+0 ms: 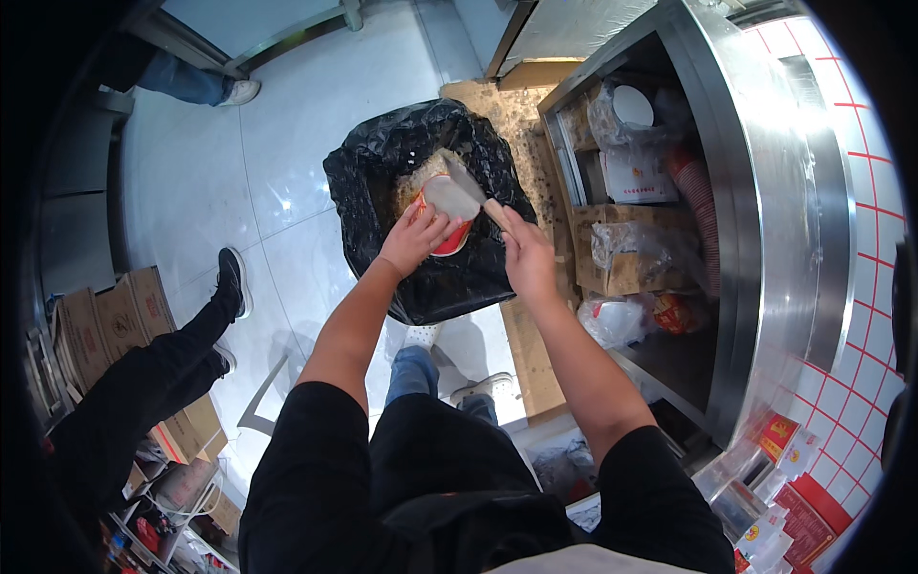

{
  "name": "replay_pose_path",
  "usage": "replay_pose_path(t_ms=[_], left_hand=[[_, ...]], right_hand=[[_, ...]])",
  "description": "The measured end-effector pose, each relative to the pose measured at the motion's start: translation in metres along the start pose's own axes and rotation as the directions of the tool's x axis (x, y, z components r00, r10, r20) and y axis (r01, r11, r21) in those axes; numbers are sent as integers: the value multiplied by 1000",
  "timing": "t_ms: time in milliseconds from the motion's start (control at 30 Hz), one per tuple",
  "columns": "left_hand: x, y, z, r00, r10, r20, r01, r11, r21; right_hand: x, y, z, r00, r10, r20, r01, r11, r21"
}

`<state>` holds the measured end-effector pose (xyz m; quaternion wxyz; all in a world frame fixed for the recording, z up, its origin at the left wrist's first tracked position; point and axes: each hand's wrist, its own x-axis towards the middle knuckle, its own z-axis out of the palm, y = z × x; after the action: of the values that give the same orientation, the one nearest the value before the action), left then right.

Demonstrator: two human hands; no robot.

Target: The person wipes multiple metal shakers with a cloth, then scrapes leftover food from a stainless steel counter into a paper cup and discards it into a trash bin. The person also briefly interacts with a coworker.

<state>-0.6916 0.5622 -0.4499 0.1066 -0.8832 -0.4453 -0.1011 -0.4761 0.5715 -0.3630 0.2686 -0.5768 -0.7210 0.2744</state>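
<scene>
A red paper tub [452, 240] with a pale round bottom or lid is in my left hand [422, 235], tilted over a bin lined with a black plastic bag [366, 151]. My right hand [529, 258] grips the wooden handle of a metal scraper or wide blade [466, 179]. The blade reaches across the tub's far side; whether it touches the tub I cannot tell. Beneath both, light brown food waste [430, 172] lies in the bag. My left fingers partly hide the tub's side.
At the right stands a stainless steel cabinet [731, 215] holding cartons, plastic bags and stacked cups [696, 208]. Flattened cardboard [531, 359] lies beside the bin. Another person's dark-trousered legs [165, 366] are at the left, near cardboard boxes [122, 316]. A further person's leg [179, 75] shows at upper left.
</scene>
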Motion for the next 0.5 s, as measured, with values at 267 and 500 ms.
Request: replay_pose_path(t_ms=[267, 500], left_hand=[[4, -4, 2, 1000, -5, -3, 5, 1000, 2], [9, -8, -1, 998, -39, 47, 39, 999, -6]], right_hand=[[6, -7, 2, 990, -38, -135, 46, 998, 53], [12, -5, 8, 998, -4, -55, 9, 997, 78]])
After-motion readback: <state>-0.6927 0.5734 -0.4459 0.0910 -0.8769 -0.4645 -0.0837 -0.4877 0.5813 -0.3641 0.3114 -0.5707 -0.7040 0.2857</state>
